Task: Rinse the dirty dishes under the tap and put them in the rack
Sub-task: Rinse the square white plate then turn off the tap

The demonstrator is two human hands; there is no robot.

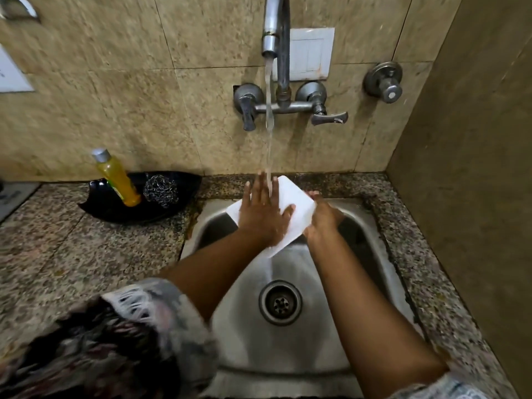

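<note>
We are in the rinsing step. The white square plate point(290, 208) sits tilted over the steel sink point(371, 223), right under the running stream from the tap point(272, 30). Our right hand point(322, 218) grips the plate by its right edge, fingers curled around the rim, while our left hand point(263, 210) lies flat and spread on the plate's face, not clenched, with the water falling on its fingers and the plate beside them.

To do this well, we judge that the flat hand should sweep across the whole face and out to the corners, since a square plate tends to keep residue there. We would keep the plate tilted toward the drain point(280, 302) so water sheets off rather than pooling, then turn it so the underside gets the stream too. A wet glazed plate is slippery, so the grasping hand should keep a firm pinch on the rim and stay low over the basin.

No rack is visible from here, so we cannot tell where the plate will go. On the surface to the left, a black dish point(109, 208) holds a yellow soap bottle point(118, 180) and a steel scrubber point(161, 190), well apart from the plate.
</note>
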